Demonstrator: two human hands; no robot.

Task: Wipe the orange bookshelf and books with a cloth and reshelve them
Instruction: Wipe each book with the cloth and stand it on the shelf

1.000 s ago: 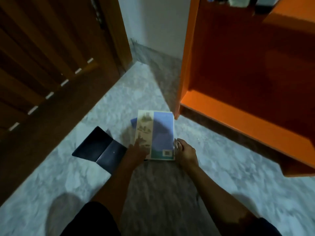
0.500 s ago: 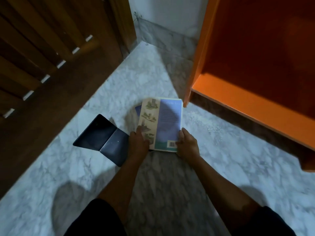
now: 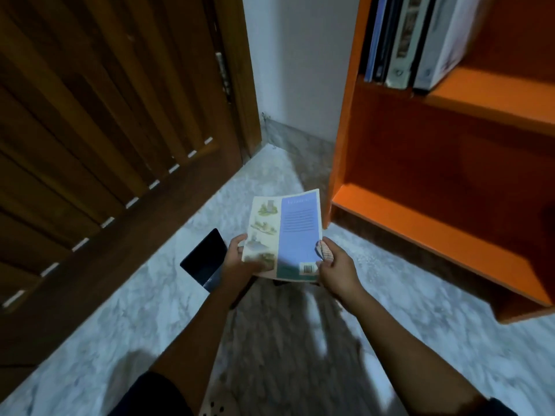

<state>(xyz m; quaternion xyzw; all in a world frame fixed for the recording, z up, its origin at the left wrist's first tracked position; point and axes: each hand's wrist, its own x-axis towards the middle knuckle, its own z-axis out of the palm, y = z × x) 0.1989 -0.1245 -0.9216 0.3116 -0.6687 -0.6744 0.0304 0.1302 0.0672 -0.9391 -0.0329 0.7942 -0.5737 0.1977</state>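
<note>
Between left hand [image 3: 235,261] and right hand [image 3: 338,268]: book [image 3: 292,232] (grip on both edges).

book [image 3: 285,235] lifted off floor, both hands now gripping it

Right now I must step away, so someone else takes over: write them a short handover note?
Left hand grips the paperback by its left edge. Right hand grips its right edge, with what looks like a patterned cloth in its fingers.
The paperback is held above the floor, near the orange bookshelf.
Done: books already stand on the upper shelf.
Left: shelve the paperback, then the dark folder lying on the floor.
</note>
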